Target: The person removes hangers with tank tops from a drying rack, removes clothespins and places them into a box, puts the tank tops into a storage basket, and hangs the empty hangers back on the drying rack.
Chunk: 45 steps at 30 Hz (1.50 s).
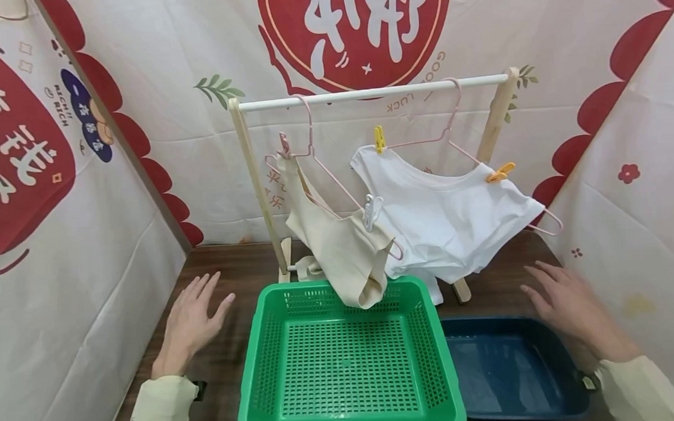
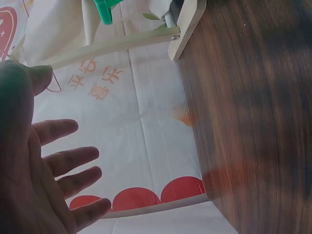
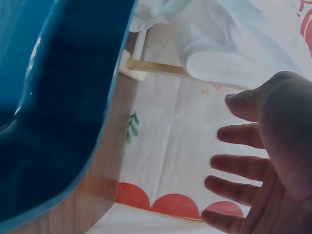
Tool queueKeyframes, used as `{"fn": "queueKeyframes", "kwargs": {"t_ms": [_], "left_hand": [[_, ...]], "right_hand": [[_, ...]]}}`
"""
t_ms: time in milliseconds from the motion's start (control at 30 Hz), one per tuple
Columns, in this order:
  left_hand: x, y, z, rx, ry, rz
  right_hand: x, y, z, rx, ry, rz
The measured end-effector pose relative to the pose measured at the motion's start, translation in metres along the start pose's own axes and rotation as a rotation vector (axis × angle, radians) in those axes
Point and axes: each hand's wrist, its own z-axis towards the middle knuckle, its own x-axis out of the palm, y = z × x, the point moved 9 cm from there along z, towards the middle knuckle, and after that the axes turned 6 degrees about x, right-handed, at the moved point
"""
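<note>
My left hand [image 1: 190, 319] is held out over the table's left side, left of a green basket [image 1: 248, 370]; its fingers are spread and hold nothing. On the far right my right hand [image 1: 571, 305] hovers beside a dark blue tray [image 1: 511, 367], likewise with spread fingers. Between them a beige top [image 1: 339, 249] hangs from a pink hanger [image 1: 335, 178], fastened by a pink clothespin [image 1: 285, 144] and a white clothespin [image 1: 372, 211]. A white T-shirt [image 1: 441, 210] hangs tilted on another pink hanger [image 1: 455, 110], with a yellow clothespin [image 1: 379, 139] and an orange clothespin [image 1: 500, 173].
A wooden drying rack [image 1: 260, 183] with a white rod [image 1: 365, 95] stands at the back of the brown table [image 1: 223, 346]. The beige top's lower end overlaps the basket's back rim. Printed cloth walls [image 1: 149, 74] enclose the table's back and sides.
</note>
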Motion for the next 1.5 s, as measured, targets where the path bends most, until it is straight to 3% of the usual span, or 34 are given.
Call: {"fn": "queueKeyframes", "kwargs": {"t_ms": [133, 300, 467, 1033, 1500], "left_hand": [[0.003, 0.000, -0.004, -0.023, 0.014, -0.032], [0.006, -0.001, -0.009, -0.056, 0.041, -0.094], [0.009, 0.000, -0.013, -0.097, 0.058, -0.148], [0.017, -0.008, -0.017, -0.119, 0.091, -0.270], [0.030, -0.019, -0.024, -0.130, 0.143, -0.374]], "right_hand": [[-0.002, 0.006, -0.001, -0.003, 0.032, 0.013], [-0.003, 0.014, -0.002, 0.034, 0.159, 0.069], [-0.006, 0.026, -0.002, 0.042, 0.231, 0.120], [-0.027, 0.070, 0.001, -0.077, 0.145, 0.186], [-0.032, 0.086, 0.002, -0.102, 0.150, 0.240]]}}
